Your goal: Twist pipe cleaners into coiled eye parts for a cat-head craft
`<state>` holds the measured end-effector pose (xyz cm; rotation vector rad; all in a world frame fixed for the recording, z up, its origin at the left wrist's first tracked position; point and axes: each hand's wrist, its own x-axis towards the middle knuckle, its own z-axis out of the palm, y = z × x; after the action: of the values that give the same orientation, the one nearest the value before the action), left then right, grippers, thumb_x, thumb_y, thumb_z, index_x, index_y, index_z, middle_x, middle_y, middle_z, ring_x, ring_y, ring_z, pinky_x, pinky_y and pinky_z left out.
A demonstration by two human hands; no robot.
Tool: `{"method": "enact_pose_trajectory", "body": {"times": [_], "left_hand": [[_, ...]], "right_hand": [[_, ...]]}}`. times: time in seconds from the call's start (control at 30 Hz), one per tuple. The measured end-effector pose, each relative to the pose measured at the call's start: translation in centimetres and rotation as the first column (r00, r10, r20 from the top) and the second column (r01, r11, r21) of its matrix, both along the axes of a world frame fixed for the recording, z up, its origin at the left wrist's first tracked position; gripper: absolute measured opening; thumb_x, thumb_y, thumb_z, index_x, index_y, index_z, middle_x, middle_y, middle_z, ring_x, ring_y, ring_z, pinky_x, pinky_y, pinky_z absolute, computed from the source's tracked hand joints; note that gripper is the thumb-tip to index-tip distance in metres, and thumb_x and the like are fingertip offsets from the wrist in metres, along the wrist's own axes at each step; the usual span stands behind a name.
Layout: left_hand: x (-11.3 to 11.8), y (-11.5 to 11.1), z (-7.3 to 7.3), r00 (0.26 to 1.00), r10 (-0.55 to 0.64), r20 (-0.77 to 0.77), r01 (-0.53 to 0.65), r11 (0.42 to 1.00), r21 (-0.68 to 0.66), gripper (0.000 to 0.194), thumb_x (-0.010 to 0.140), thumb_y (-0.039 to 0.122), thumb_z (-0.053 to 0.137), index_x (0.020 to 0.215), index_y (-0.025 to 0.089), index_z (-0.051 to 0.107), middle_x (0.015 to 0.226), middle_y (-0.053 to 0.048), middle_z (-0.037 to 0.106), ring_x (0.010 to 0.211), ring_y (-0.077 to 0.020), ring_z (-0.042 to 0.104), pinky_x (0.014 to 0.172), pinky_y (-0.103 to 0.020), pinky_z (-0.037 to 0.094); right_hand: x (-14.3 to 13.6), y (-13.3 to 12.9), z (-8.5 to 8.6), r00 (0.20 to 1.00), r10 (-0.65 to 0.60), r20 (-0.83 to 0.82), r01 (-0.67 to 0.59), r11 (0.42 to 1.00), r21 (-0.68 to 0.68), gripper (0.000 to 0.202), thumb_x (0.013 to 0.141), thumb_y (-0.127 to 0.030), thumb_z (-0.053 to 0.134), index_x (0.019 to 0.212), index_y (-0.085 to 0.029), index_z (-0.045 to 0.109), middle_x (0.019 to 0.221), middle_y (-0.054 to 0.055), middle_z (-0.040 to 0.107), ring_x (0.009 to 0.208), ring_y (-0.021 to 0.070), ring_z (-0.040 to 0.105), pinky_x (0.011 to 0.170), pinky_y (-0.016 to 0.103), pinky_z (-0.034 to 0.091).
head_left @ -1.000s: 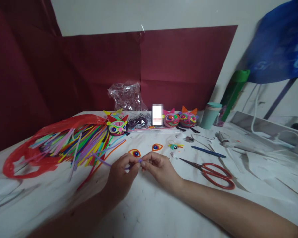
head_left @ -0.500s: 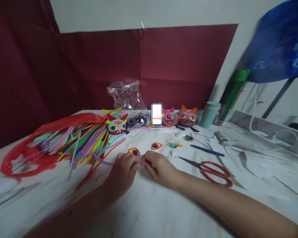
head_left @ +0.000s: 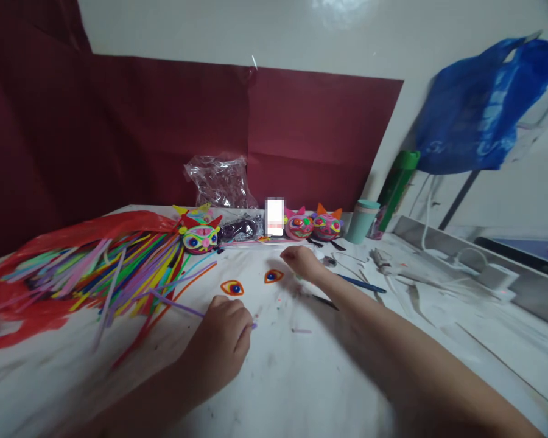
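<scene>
My left hand (head_left: 226, 331) is closed round a purple pipe cleaner (head_left: 178, 302). One end trails left towards the heap; a short tip sticks out by my thumb. My right hand (head_left: 300, 261) is stretched forward over the table, fingers curled together. Whatever may be in them is hidden. Between and beyond the hands lie two flat eye shapes, the left eye (head_left: 232, 288) and the right eye (head_left: 273, 277), each with an orange rim and blue centre. A short purple piece (head_left: 302, 331) rests below my right forearm. The scissors (head_left: 325, 301) are mostly covered by that forearm.
Colourful pipe cleaners (head_left: 132, 267) spill from a red plastic bag (head_left: 95, 225) on the left. Decorated animal heads, such as the red-eared one (head_left: 200, 237), stand at the back. A blue pen-like tool (head_left: 363, 284), a green cup (head_left: 362, 222) and a power strip (head_left: 461, 267) are on the right.
My right hand has left the left hand and moved forward and right. The left hand keeps the purple pipe cleaner. A short purple piece now shows on the table. The view has shifted.
</scene>
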<state>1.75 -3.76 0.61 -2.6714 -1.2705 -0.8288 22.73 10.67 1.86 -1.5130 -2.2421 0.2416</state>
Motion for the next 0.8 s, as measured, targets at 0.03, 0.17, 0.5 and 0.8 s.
{"method": "enact_pose_trajectory", "body": {"times": [0.03,0.17,0.5,0.8], "left_hand": [[0.0,-0.1,-0.1,1.0,-0.011,-0.014,0.011,1.0,-0.002,0.017,0.075,0.005,0.042,0.067,0.016,0.051,0.068,-0.003,0.054,0.07,-0.0183,0.047,0.068,-0.034,0.036],[-0.1,-0.1,-0.2,0.998,-0.027,-0.053,0.028,0.999,0.023,0.02,0.078,0.006,0.04,0.065,0.016,0.051,0.068,-0.004,0.053,0.069,-0.0183,0.047,0.068,-0.035,0.037],[-0.7,0.6,-0.4,0.996,-0.038,-0.075,0.044,0.995,0.086,0.023,0.079,0.007,0.038,0.063,0.017,0.051,0.066,-0.004,0.052,0.068,-0.0193,0.046,0.065,-0.034,0.037],[-0.4,1.3,-1.4,0.992,-0.119,-0.046,0.124,0.985,0.117,0.022,0.08,0.009,0.038,0.064,0.017,0.051,0.063,-0.003,0.051,0.065,-0.0187,0.046,0.065,-0.034,0.037]], "right_hand": [[0.2,1.3,-0.2,0.999,-0.024,0.037,0.025,1.0,-0.01,0.018,0.088,-0.02,0.046,0.095,-0.01,0.06,0.095,0.009,0.062,0.085,0.0184,0.059,0.076,0.033,0.047],[-1.1,4.9,-1.2,0.987,-0.002,0.161,0.009,0.999,-0.044,0.028,0.086,-0.029,0.051,0.11,-0.014,0.052,0.11,0.007,0.055,0.092,0.0187,0.057,0.077,0.038,0.049],[0.1,6.7,-1.8,0.958,-0.006,0.288,0.031,0.996,-0.083,0.028,0.086,-0.028,0.051,0.11,-0.014,0.052,0.111,0.009,0.054,0.094,0.0195,0.056,0.079,0.038,0.048],[11.4,1.8,0.3,0.976,-0.2,0.083,0.209,0.971,-0.121,0.026,0.087,-0.029,0.05,0.109,-0.015,0.053,0.11,0.007,0.055,0.092,0.0191,0.057,0.077,0.038,0.049]]}}
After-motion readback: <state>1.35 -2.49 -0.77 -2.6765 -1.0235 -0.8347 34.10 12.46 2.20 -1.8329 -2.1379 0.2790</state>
